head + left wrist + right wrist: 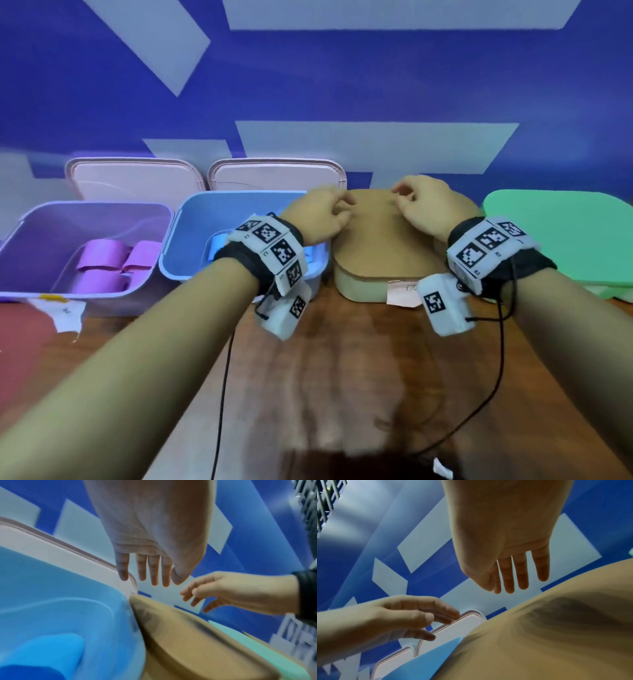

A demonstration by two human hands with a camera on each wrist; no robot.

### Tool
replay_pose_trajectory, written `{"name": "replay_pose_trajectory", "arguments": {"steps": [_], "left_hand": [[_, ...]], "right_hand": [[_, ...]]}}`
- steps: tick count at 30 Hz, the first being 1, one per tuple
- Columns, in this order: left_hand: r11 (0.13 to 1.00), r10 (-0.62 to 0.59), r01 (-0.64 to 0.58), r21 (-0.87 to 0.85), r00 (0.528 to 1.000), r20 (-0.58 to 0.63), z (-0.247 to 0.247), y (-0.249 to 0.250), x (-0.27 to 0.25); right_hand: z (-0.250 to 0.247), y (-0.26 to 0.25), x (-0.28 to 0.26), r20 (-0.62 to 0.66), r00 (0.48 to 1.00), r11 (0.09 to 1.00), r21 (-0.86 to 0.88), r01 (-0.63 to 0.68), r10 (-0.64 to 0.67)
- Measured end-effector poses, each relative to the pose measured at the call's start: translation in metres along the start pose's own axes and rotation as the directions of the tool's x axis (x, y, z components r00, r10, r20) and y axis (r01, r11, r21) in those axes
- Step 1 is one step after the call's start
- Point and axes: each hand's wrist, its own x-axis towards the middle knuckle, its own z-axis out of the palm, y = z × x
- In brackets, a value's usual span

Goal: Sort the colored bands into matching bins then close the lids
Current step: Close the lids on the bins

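Head view: both hands, left [322, 214] and right [423, 205], hover spread and empty over the closed tan lid [380, 240].

Bare forearms. Black wrist straps [255, 265] on both my wrists, white marker blocks [486, 248] with black square codes, white camera boxes [442, 306] slung below, thin black cables [501, 359] trailing.

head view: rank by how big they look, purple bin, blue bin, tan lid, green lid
1. purple bin, widest in the frame
2. blue bin
3. tan lid and green lid: unsure. Hands cover part of the tan one and the frame edge cuts off the green one.

The wide lens stretches things near the edges, so this says little about real size.
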Motion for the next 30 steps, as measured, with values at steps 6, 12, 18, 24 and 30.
{"name": "replay_pose_trajectory", "arguments": {"steps": [6,12,18,24,30], "left_hand": [[0.972,-0.237,0.231,-0.052,0.947,-0.218,-0.064,-0.053,-0.010],[0.885,-0.465,0.456,-0.098,0.847,-0.258,-0.100,-0.126,-0.008],[0.895,-0.445,0.442,-0.063,0.873,-0.201,-0.113,-0.163,0.009],[0.927,-0.370,0.375,0.012,0.918,-0.140,-0.103,-0.173,0.023],[0.956,-0.293,0.290,-0.046,0.937,-0.192,-0.109,-0.178,0.017]], "right_hand": [[0.008,-0.045,0.025,0.016,0.999,0.993,0.112,0.042,-0.044],[0.033,-0.084,0.055,-0.068,0.992,0.975,0.206,-0.086,0.102],[0.058,-0.096,0.083,-0.049,0.955,0.933,0.230,-0.275,0.294],[0.072,-0.097,0.100,-0.132,0.917,0.881,0.360,-0.308,0.375],[0.078,-0.090,0.095,-0.195,0.897,0.692,0.706,-0.152,0.396]]}}
